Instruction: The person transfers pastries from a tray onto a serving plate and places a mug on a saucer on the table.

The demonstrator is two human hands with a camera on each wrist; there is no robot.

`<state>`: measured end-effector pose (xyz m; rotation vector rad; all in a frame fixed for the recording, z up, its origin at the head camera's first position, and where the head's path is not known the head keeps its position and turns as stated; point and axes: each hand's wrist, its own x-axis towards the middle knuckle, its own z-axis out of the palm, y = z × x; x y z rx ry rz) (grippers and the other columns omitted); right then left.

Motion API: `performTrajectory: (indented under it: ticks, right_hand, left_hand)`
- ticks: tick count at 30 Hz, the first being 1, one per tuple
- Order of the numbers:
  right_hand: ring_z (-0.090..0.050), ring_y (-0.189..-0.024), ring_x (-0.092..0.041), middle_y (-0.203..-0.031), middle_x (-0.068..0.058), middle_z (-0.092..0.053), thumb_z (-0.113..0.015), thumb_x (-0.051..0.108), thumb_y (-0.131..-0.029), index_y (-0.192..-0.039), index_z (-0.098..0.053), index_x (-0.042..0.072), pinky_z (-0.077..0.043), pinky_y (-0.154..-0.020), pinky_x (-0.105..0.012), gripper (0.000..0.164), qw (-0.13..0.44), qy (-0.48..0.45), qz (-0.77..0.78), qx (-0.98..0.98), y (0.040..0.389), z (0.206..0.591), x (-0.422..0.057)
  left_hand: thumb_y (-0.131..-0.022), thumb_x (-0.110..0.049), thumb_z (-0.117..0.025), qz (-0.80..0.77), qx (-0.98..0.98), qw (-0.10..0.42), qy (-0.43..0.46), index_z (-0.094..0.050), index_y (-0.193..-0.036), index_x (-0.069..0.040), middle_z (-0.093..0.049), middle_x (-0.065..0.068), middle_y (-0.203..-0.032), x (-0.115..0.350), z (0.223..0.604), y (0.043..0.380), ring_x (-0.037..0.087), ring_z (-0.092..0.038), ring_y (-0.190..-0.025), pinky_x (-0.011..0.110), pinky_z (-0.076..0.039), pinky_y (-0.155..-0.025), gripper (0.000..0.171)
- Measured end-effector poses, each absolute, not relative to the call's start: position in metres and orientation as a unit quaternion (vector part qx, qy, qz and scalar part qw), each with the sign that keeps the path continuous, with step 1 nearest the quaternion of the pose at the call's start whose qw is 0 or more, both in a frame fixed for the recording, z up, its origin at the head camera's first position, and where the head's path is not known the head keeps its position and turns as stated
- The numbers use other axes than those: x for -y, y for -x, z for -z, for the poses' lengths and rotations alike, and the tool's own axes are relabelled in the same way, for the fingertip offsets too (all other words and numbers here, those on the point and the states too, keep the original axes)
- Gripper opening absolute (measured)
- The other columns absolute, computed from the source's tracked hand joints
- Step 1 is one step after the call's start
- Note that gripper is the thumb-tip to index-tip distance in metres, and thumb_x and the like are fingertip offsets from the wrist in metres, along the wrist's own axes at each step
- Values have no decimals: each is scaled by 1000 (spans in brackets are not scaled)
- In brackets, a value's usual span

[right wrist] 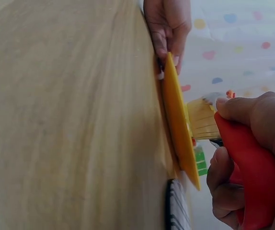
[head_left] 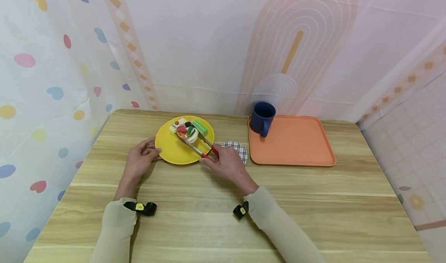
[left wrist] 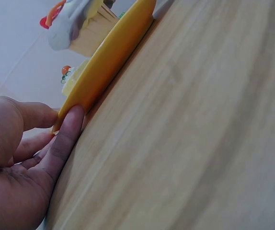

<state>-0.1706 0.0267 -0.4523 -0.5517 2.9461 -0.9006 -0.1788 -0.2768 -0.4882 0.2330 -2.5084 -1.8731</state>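
— What do the wrist views show that the head view doesn't?

— The right wrist view shows the fingers of my right hand (head_left: 228, 163) curled round the handles of the red tongs (right wrist: 252, 167); the left one shows those of my left hand (head_left: 140, 157) pinching the rim of the yellow plate (head_left: 174, 152). Both catch the ribbed side of the cupcake (right wrist: 202, 120), while the head view gives me mostly its cream and fruit

— And where is it?

— Over the plate, between the tongs' arms; I can't tell whether its base touches

— What's around, or in the way?

— A green block (head_left: 200, 127) is just beside it. My right hand hides part of a checked coaster (head_left: 241, 150), and a blue mug (head_left: 259, 121) covers a far corner of the orange tray (head_left: 296, 146)

— The surface, the room?

— A wood-grain tabletop (head_left: 195, 216), with pale printed cloth (head_left: 195, 42) behind and coloured dots and hearts to the left
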Motion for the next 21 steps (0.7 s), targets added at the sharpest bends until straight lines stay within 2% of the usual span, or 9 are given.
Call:
performTrajectory:
  ticks: [7,21]
  right_hand:
    - [-39,-58,-13,-64,3,-38,-71,59,-91,-102,-65,11,-23,-51,-23,50,29,165,291,-942,172,458,-20]
    - [-44,-62,-13,-66,4,-42,-70,58,-92,-97,-65,13,-28,-51,-22,45,29,174,269,-947,172,459,-13]
  left_hand:
    - [-103,-14,-62,597,799,-2,-77,-40,-157,-7,-61,3,-110,276,487,178,-4,-67,-85,19,-64,-79,59]
    - [-103,-14,-63,600,797,2,-69,-40,-157,-8,-62,2,-108,277,488,178,-4,-67,-84,19,-64,-79,60]
